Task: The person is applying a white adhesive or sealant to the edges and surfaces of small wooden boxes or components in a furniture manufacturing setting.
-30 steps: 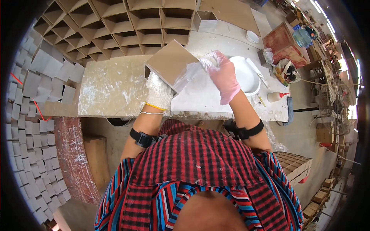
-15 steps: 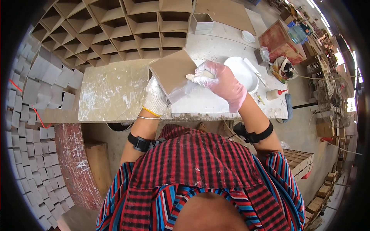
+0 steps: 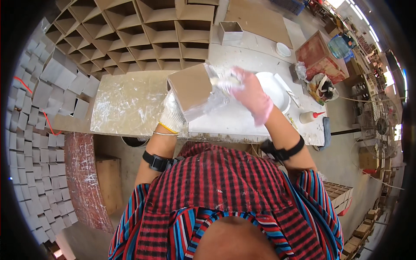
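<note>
The white-gloved left hand [image 3: 172, 113] grips a tilted brown box [image 3: 190, 89] over the counter [image 3: 123, 104], fingers mostly hidden. The pink-gloved right hand [image 3: 250, 95] curls closed around a pale thing [image 3: 233, 81], too blurred to identify, beside the box's right edge. A white basin [image 3: 274, 89] sits near that hand.

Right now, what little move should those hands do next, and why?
I'd maybe gently smooth the pale material toward the box with the right hand. It looks wrinkled and sticks out past the brown face, the pink-gloved right hand is right beside it, and the left hand is against the box's other side, so could steady it.
</note>
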The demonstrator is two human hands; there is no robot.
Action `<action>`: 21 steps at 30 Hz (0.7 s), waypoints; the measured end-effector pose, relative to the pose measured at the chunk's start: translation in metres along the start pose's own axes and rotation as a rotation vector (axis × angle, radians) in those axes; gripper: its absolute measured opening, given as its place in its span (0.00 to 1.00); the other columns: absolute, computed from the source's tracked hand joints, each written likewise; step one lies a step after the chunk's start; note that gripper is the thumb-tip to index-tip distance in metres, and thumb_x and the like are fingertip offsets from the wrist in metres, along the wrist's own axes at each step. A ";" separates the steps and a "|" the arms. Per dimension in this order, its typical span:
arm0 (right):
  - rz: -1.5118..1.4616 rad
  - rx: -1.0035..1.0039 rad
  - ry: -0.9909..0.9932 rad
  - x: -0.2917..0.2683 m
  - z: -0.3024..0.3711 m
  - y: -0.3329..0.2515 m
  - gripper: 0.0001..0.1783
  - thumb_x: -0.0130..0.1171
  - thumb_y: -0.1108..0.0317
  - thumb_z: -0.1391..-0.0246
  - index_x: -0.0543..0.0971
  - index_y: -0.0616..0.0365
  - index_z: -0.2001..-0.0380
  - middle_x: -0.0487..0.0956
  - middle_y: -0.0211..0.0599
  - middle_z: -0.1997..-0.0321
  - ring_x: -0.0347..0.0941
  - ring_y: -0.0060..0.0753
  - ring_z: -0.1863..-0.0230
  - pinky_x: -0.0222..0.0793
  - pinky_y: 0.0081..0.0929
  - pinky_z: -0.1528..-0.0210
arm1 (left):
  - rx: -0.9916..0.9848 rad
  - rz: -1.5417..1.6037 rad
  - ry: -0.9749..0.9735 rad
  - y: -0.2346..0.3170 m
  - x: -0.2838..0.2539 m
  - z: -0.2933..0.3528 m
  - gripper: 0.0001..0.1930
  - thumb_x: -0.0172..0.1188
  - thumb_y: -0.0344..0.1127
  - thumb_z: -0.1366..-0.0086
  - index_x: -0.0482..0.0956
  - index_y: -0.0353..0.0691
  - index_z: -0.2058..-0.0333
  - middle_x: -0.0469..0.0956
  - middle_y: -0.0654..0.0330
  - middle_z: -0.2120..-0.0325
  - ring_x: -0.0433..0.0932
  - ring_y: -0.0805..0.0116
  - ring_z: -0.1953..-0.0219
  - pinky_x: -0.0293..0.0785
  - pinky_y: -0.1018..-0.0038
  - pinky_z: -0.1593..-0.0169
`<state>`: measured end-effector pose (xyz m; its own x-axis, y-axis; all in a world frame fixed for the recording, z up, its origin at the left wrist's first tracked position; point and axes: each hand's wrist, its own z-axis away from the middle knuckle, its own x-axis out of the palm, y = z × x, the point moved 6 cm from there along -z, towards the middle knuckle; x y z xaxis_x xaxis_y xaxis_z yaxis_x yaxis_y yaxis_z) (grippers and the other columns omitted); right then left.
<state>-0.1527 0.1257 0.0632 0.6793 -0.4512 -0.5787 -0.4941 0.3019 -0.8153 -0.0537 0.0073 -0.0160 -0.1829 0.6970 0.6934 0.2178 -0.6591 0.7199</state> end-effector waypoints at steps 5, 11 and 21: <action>-0.247 -0.076 0.140 -0.030 -0.032 0.003 0.16 0.58 0.65 0.58 0.72 0.61 0.65 0.76 0.45 0.68 0.73 0.36 0.67 0.66 0.26 0.62 | 0.123 -0.560 0.017 -0.002 0.021 -0.008 0.21 0.37 0.44 0.37 0.63 0.33 0.54 0.70 0.52 0.59 0.71 0.59 0.59 0.71 0.67 0.57; 0.054 -0.148 0.091 -0.036 -0.007 0.031 0.12 0.55 0.69 0.56 0.73 0.59 0.65 0.76 0.45 0.69 0.73 0.35 0.66 0.67 0.28 0.64 | 0.137 -0.662 -0.008 -0.018 0.020 -0.012 0.20 0.38 0.44 0.36 0.63 0.35 0.53 0.69 0.54 0.58 0.70 0.61 0.58 0.70 0.67 0.56; 0.128 -0.718 -0.042 -0.015 0.014 -0.013 0.12 0.53 0.61 0.55 0.75 0.53 0.67 0.75 0.36 0.69 0.71 0.37 0.67 0.66 0.28 0.64 | 0.093 -0.422 0.197 -0.044 -0.004 -0.021 0.16 0.41 0.39 0.38 0.65 0.37 0.54 0.70 0.56 0.60 0.72 0.64 0.61 0.71 0.70 0.58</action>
<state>-0.1486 0.1403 0.0818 0.6056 -0.4120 -0.6808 -0.7952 -0.2818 -0.5369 -0.0829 0.0281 -0.0499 -0.4499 0.8258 0.3401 0.1687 -0.2953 0.9404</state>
